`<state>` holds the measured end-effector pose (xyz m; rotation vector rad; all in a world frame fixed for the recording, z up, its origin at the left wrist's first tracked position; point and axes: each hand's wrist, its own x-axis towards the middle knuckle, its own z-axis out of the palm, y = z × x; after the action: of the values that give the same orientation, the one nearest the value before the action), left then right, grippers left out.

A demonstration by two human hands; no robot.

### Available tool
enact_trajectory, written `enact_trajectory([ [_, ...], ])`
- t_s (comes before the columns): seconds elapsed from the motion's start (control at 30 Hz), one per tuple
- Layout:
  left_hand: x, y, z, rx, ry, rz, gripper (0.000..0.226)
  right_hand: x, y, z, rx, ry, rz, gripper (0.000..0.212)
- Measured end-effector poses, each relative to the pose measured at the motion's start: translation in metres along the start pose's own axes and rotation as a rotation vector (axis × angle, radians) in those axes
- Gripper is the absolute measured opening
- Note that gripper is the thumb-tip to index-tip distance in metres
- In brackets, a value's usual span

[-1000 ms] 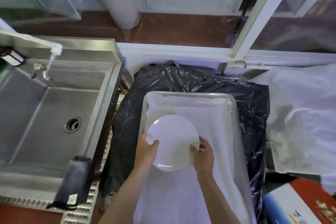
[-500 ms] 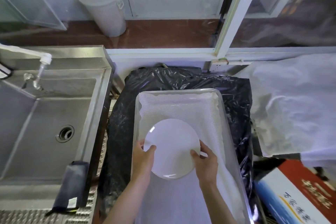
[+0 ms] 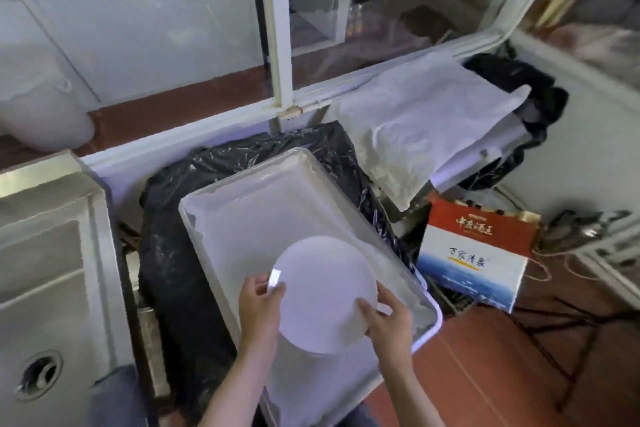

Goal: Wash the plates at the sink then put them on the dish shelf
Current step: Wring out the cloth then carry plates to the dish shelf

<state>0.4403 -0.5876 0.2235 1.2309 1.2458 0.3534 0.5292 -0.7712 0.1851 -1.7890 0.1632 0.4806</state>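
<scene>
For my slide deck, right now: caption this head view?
Both hands hold a round white plate over a towel-lined white tray.

Probably a back-of-kitchen washing area, steel sink (image 3: 52,288), lined tray (image 3: 242,191), glazed partitions (image 3: 145,28)

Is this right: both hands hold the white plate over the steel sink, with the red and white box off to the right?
Not quite. In the head view the left hand and right hand hold the white plate over the towel-lined tray, not the steel sink, which lies further left. The red and white box is indeed off to the right.
</scene>
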Motion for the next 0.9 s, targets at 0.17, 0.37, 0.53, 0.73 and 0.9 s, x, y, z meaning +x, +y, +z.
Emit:
enact_trajectory([
  [0.17, -0.048, -0.026, 0.004, 0.111, -0.212, 0.040, 0.016, -0.073, 0.031, -0.055, -0.025, 0.230, -0.060, 0.043],
  [0.37, -0.115, -0.057, 0.019, 0.240, -0.455, 0.073, 0.019, -0.150, 0.072, -0.123, 0.005, 0.452, 0.018, 0.039],
  [0.53, -0.171, -0.087, 0.045, 0.331, -0.624, 0.144, 0.019, -0.208, 0.111, -0.177, 0.106, 0.607, 0.048, 0.033],
  [0.73, -0.253, -0.127, 0.081, 0.488, -0.837, 0.203, 0.020, -0.281, 0.158, -0.244, 0.208, 0.811, 0.089, 0.036],
  [0.9, -0.343, -0.168, 0.114, 0.575, -1.009, 0.216, 0.017, -0.346, 0.207, -0.311, 0.264, 0.971, 0.136, 0.038],
])
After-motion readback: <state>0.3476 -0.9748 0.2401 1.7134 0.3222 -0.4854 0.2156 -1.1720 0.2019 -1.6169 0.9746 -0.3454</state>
